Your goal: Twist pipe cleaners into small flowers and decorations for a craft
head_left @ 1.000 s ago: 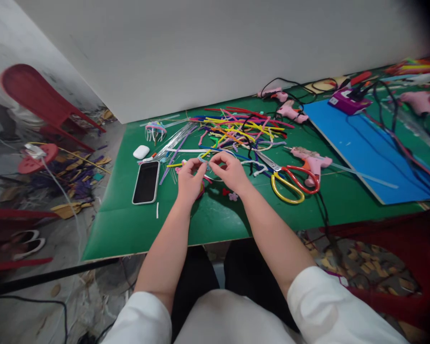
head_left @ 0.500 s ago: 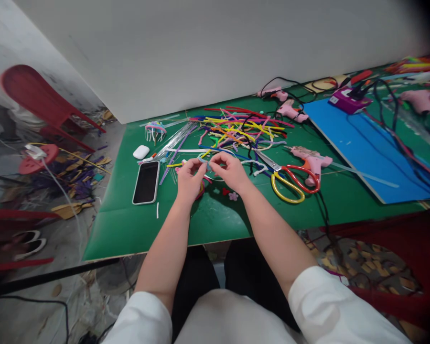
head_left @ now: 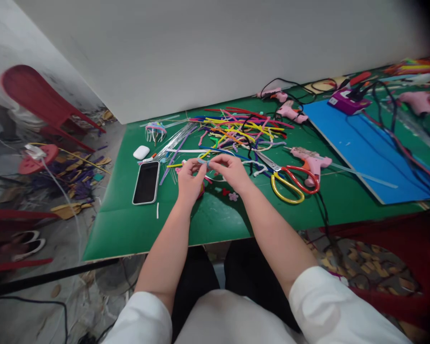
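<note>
A short light-blue pipe cleaner (head_left: 202, 161) is pinched between the fingertips of both hands, which almost meet above the green table. My left hand (head_left: 190, 179) is closed on its left part, and my right hand (head_left: 230, 171) grips the other end with thumb and forefinger. Much of the piece is hidden by the fingers. Just below the right hand lie a small lilac flower (head_left: 233, 196) and a red one (head_left: 225, 192). Behind the hands spreads a heap of coloured pipe cleaners (head_left: 236, 126).
Scissors (head_left: 286, 180) with red and yellow handles lie right of my hands, beside a pink glue gun (head_left: 311, 162). A phone (head_left: 145, 183) and a white case (head_left: 141, 152) are on the left. A blue board (head_left: 365, 157) and cables occupy the right side.
My fingers have shifted slightly around the light-blue pipe cleaner, and more of it shows between them now. Nothing else on the table has visibly moved.
</note>
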Demonstrator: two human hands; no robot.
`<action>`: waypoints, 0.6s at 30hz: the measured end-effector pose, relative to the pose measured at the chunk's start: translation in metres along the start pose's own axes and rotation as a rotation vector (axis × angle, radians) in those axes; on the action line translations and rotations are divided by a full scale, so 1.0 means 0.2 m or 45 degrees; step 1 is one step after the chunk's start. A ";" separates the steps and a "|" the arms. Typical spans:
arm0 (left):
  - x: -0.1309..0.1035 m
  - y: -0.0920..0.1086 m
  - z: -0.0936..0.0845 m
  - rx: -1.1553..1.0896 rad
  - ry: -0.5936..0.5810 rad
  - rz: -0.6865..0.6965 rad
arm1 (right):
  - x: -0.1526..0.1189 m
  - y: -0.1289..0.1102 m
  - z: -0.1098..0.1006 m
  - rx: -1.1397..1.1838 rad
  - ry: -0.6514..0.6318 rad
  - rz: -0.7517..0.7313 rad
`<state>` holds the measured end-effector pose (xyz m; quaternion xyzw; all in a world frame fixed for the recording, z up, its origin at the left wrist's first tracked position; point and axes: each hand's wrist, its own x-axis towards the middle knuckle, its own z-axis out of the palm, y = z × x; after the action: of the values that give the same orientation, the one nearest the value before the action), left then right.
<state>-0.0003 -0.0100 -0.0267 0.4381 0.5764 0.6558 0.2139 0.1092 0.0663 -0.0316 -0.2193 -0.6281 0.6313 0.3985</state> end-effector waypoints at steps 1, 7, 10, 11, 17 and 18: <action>0.00 0.00 0.00 -0.004 -0.009 -0.003 | 0.00 0.00 0.00 0.000 0.000 -0.014; 0.00 0.00 0.00 0.045 -0.040 0.017 | 0.00 0.00 0.01 -0.032 -0.006 -0.050; 0.00 0.00 0.00 0.109 0.014 0.052 | 0.00 0.00 0.02 -0.063 0.008 -0.046; 0.00 0.00 0.00 0.123 0.038 0.063 | 0.00 0.00 0.02 -0.059 0.011 -0.039; -0.01 0.01 0.01 0.131 0.079 0.064 | 0.00 -0.01 0.02 0.070 -0.019 0.066; -0.01 0.01 0.01 0.131 0.080 0.065 | 0.00 -0.01 0.02 0.086 -0.015 0.077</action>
<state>0.0019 -0.0107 -0.0257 0.4424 0.6045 0.6439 0.1559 0.1068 0.0631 -0.0284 -0.2210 -0.6019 0.6651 0.3828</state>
